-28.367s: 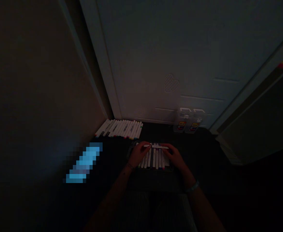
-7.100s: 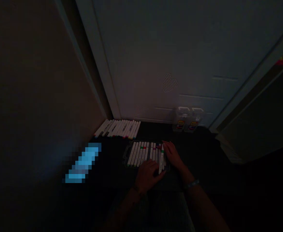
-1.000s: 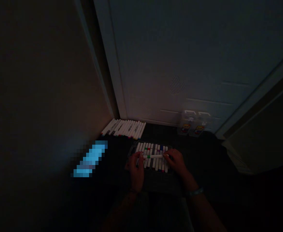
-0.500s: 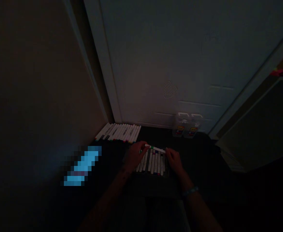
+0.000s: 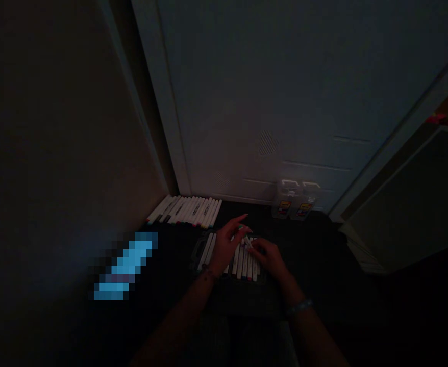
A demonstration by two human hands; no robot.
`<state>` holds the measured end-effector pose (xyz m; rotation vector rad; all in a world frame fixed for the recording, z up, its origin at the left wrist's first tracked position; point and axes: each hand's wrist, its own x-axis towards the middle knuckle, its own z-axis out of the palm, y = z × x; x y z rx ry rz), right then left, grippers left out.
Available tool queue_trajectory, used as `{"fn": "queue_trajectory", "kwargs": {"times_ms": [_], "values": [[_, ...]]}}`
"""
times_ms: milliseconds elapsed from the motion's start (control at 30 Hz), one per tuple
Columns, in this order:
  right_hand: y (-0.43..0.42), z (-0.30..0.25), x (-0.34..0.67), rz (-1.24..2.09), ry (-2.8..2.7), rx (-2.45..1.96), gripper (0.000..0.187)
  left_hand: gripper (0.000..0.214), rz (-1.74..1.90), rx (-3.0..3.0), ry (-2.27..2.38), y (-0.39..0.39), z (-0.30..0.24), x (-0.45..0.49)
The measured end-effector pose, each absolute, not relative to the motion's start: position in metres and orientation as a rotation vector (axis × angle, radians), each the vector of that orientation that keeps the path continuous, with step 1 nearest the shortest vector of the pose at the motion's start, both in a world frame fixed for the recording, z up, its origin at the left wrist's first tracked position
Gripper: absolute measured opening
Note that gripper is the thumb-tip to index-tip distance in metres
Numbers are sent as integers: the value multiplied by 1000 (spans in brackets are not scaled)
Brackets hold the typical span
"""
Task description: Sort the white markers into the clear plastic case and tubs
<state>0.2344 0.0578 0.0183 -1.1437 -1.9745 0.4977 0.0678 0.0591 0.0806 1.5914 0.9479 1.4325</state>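
The scene is dim. My right hand (image 5: 269,255) is closed on a white marker (image 5: 249,242), pinching its lower part while the marker tilts over the case. Around the marker's upper, green-tipped end is my left hand (image 5: 226,247), its fingers stretched out and apart. Whether those fingers touch the marker I cannot tell. Beneath both hands lies a clear plastic case (image 5: 194,266) holding rows of white markers (image 5: 240,264). The left hand hides part of these rows.
A row of more white markers (image 5: 188,210) lies at the back left of the dark table (image 5: 300,285). Two clear handled cases (image 5: 284,199) stand upright against the white door (image 5: 224,102). At left is a blurred bright blue shape (image 5: 128,265).
The marker went from lying nearly level between both hands to a steep tilt. My left hand's fingers opened out, and my right hand shifted slightly left and down.
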Motion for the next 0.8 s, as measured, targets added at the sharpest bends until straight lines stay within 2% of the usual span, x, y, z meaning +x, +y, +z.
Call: {"fn": "queue_trajectory", "kwargs": {"times_ms": [67, 200, 300, 800], "values": [[58, 17, 235, 465, -2002, -1153, 17, 39, 1392, 1638, 946, 59, 80, 74], [60, 14, 236, 330, -2035, -1161, 21, 27, 1326, 1863, 987, 58, 68, 78], [63, 12, 237, 285, -2032, -1138, 23, 26, 1346, 1955, 992, 57, 59, 78], [70, 4, 238, 363, -2034, -1103, 26, 24, 1287, 2025, 1065, 56, 44, 80]]}}
